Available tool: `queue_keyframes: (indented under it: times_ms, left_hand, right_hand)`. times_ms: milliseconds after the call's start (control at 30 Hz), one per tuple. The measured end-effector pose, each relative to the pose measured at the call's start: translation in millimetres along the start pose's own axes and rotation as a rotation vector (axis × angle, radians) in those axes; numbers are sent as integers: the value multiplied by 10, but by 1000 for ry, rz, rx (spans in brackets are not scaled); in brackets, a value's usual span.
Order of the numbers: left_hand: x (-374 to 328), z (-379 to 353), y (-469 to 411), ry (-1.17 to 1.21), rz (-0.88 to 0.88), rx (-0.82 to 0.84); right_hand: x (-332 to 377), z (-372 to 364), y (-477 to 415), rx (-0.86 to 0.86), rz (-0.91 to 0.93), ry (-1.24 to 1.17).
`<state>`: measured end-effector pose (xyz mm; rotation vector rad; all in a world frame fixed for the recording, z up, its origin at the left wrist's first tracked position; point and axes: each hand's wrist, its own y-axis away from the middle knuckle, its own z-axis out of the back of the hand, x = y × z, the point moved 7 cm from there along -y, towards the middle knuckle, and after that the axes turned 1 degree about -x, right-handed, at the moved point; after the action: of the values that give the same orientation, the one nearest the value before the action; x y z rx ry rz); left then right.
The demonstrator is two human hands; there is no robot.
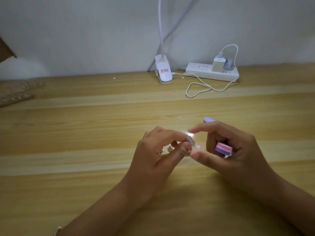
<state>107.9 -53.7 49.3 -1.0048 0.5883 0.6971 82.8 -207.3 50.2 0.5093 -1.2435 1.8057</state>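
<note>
My left hand (158,150) pinches a small clear false nail (190,141) between thumb and fingertips, just above the wooden desk (85,133). My right hand (230,147) grips a pink, white and purple nail buffer block (223,148) in its curled fingers; the block's lilac far end (208,119) sticks out behind the index finger. That index finger and the thumb reach toward the nail. A tiny pale round dot (198,147) lies on the desk between the two hands. Small shiny pieces (167,149) lie under my left fingers.
A white clip lamp base (163,72) with its gooseneck stands at the back of the desk. Beside it lies a white power strip (211,72) with a charger and a looping white cable (201,89). A brown flat board (15,94) lies at the far left.
</note>
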Motion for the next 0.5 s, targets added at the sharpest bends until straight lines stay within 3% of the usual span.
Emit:
queue_keyframes:
  times_ms: [100,200,400,500]
  left_hand:
    - [8,0,11,-5,2,-4]
    - [22,7,15,-13,-4,-3]
    - [47,-13,25,-72,-36,10]
    - [61,5,25,-76,-24,-12]
  right_hand:
    - [-99,-10,-4,97,-70,-117]
    - [-223,36,3,58,-164,-119]
    - [28,-56,17,103,183,221]
    - [48,-30,-9,81,241,314]
